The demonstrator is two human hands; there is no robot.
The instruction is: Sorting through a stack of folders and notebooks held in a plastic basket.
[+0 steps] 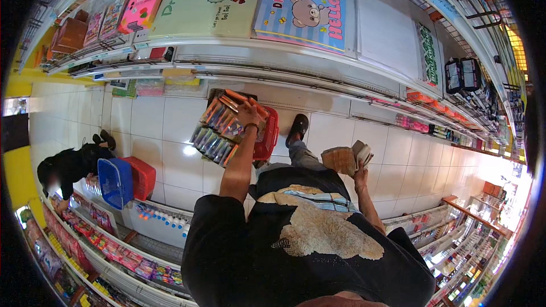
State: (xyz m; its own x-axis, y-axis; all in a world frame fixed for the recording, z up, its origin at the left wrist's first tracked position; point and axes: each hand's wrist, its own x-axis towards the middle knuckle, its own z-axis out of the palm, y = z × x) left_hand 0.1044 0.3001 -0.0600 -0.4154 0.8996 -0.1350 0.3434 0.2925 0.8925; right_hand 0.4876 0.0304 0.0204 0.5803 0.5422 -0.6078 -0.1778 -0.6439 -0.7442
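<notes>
My left hand (pixel 249 114), with a dark band at the wrist, lies on clear-wrapped packs (pixel 219 125) with orange edges. Its fingertips are partly hidden among them, so any grip is unclear. The packs are stacked in slanting rows, and what supports them is mostly covered. Just right of that wrist is a red plastic basket (pixel 266 134). Out to my right, over the floor, my right hand (pixel 361 177) grips a folded brown cloth-like bundle (pixel 341 160), its paler folded part (pixel 362 151) sticking up by the fingers.
A white shelf (pixel 384 30) ahead carries drawing books (pixel 305 8). One dark shoe (pixel 298 125) stands on the tiled floor (pixel 332 130). At left, a person in black (pixel 74 166) bends beside a blue basket (pixel 115 183) and a red basket (pixel 143 177). Another stocked shelf (pixel 128 249) runs behind left.
</notes>
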